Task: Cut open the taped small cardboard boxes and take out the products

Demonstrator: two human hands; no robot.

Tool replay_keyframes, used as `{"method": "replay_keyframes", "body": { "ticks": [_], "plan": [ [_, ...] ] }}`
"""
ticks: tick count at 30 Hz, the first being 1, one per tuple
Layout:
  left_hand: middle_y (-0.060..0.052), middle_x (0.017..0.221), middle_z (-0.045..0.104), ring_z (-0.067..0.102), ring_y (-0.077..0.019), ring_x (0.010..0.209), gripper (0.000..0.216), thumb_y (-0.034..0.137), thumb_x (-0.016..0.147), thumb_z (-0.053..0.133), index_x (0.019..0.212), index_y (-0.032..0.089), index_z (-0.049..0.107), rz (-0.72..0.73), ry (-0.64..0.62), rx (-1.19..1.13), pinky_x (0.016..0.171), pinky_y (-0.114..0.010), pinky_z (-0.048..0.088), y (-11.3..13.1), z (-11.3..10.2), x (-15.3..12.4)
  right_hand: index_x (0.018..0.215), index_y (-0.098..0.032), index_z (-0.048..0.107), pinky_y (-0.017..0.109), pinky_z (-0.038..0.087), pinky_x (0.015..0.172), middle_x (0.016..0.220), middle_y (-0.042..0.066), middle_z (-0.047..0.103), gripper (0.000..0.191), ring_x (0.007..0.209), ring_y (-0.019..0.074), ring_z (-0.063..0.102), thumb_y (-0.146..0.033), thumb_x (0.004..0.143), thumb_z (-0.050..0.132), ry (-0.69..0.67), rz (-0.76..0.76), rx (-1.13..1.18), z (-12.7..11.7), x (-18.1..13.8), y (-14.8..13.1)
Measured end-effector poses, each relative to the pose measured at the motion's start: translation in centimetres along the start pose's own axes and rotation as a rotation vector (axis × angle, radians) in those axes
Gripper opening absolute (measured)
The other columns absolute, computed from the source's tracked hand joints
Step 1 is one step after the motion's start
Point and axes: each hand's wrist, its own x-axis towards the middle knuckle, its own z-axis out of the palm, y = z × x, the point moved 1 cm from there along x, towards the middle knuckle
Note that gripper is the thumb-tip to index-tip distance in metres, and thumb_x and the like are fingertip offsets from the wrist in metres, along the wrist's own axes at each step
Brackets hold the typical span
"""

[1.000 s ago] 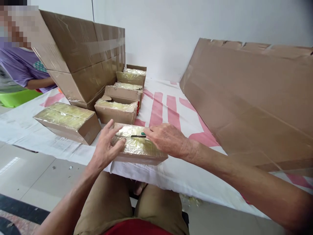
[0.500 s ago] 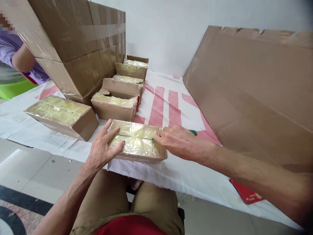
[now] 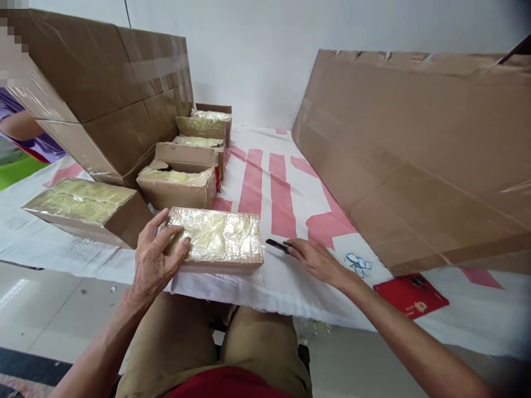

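**Hands.** The left hand (image 3: 160, 260) lies open on the near-left corner of a small brown carton (image 3: 218, 240), with the thumb along the top and the fingers spread over the edge. It presses on the carton and does not clasp it. The right hand (image 3: 315, 258) rests low on the worktop (image 3: 286, 282), just right of that carton. Its fingertips cover the handle end of a small cutter (image 3: 277, 245), and the dark blade end points toward the carton. Whether the fingers grip the cutter or only lie on it cannot be told.

**Carton in hand.** It sits flat at the near edge of the worktop, directly in front of the person. Its top is open, showing yellowish contents under crinkled clear film.

**Surroundings.**
- A second film-topped carton (image 3: 83, 207) lies to the left, near the first but apart from it.
- Three more open cartons stand in a row behind: the nearest (image 3: 178, 185), the middle one (image 3: 191, 155) and the farthest (image 3: 205, 124).
- A large taped shipping box (image 3: 103, 94) stands tilted beside that row.
- A big cardboard sheet (image 3: 415, 155) leans along the right side.
- A red phone (image 3: 410, 296) lies at the foot of the cardboard sheet, near the worktop edge.
- A white cloth with pink stripes (image 3: 269, 188) covers the worktop.
- Another person's purple sleeve (image 3: 37, 145) shows at far left.
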Motion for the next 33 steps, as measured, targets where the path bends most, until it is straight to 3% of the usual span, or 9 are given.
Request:
{"method": "replay_keyframes", "body": {
  "ticks": [4,8,11,14,18,24,28,30,33],
  "plan": [
    [-0.014,0.154,0.054,0.054,-0.0362,0.142,0.034,0.052,0.095,0.061,0.112,0.023,0.068,0.031,-0.220,-0.064,0.115,-0.058,0.048,-1.0,-1.6,0.9,0.103,-0.015,0.073,0.041,0.050,0.086,0.108,0.018,0.075,0.027,0.101,0.0316,0.069,-0.026,0.103,0.048,0.076,0.019,-0.130,2.1,0.4,0.0],
    [-0.014,0.169,0.035,0.040,-0.0397,0.154,0.048,0.058,0.087,0.064,0.121,0.025,0.062,0.069,-0.539,-0.082,0.115,-0.059,0.047,-2.5,-3.2,2.4,0.122,-0.018,0.069,0.043,0.053,0.095,0.121,0.014,0.073,0.030,0.110,0.0299,0.069,-0.035,0.103,0.055,0.257,-0.133,0.110,-0.6,0.0,-2.8],
    [-0.016,0.173,0.025,0.036,-0.0429,0.156,0.052,0.062,0.083,0.069,0.117,0.025,0.061,0.112,-0.629,-0.030,0.114,-0.061,0.047,-3.2,-3.9,3.2,0.132,-0.019,0.064,0.042,0.055,0.096,0.129,0.013,0.070,0.039,0.115,0.0279,0.068,-0.043,0.102,0.059,0.381,-0.317,0.265,-2.5,-0.4,-6.6],
    [-0.020,0.171,0.028,0.037,-0.0470,0.154,0.051,0.063,0.081,0.074,0.109,0.023,0.059,0.199,-0.568,0.069,0.115,-0.069,0.042,-2.9,-4.3,3.4,0.129,-0.014,0.064,0.050,0.055,0.094,0.125,0.017,0.070,0.050,0.111,0.0340,0.067,-0.047,0.093,0.072,0.498,-0.345,0.137,-2.8,-0.4,-9.7],
    [-0.025,0.165,0.038,0.041,-0.0490,0.151,0.042,0.045,0.081,0.081,0.102,0.022,0.054,0.369,-0.322,0.214,0.117,-0.079,0.031,-0.9,-4.6,2.8,0.127,-0.012,0.065,0.051,0.054,0.088,0.121,0.019,0.069,0.053,0.106,0.0363,0.066,-0.043,0.087,0.079,0.618,-0.333,0.004,-2.6,-0.5,-11.2],
    [-0.025,0.148,0.060,0.064,-0.0339,0.133,0.028,0.014,0.090,0.075,0.098,0.021,0.050,0.540,0.054,0.235,0.122,-0.067,0.036,1.6,-4.8,0.4,0.113,-0.016,0.069,0.042,0.051,0.085,0.120,0.016,0.072,0.020,0.103,0.0283,0.067,-0.032,0.101,0.064,0.673,-0.561,0.028,-3.2,-2.1,-11.5],
    [-0.017,0.127,0.074,0.074,-0.0262,0.118,0.031,-0.001,0.087,0.071,0.097,0.021,0.051,0.607,0.057,0.140,0.120,-0.060,0.042,0.6,-4.7,-2.7,0.107,-0.018,0.071,0.042,0.047,0.088,0.110,0.010,0.077,0.038,0.099,0.0252,0.068,-0.050,0.108,0.051,0.514,-0.681,0.154,-3.9,-3.2,-11.3],
    [-0.013,0.118,0.078,0.075,-0.0239,0.116,0.032,-0.005,0.087,0.067,0.099,0.021,0.052,0.604,0.038,0.089,0.119,-0.055,0.045,0.0,-4.5,-4.0,0.101,-0.020,0.072,0.041,0.046,0.089,0.108,0.008,0.078,0.034,0.100,0.0231,0.069,-0.040,0.110,0.046,0.508,-0.612,0.203,-4.3,-2.7,-11.1],
    [-0.012,0.112,0.079,0.075,-0.0229,0.115,0.032,-0.006,0.087,0.063,0.106,0.019,0.056,0.573,0.047,0.040,0.115,-0.049,0.049,-0.5,-4.1,-5.2,0.102,-0.020,0.074,0.039,0.047,0.092,0.110,0.007,0.078,0.019,0.104,0.0232,0.069,-0.028,0.105,0.057,0.542,-0.517,0.200,-4.6,-0.1,-11.5]
  ]
}}
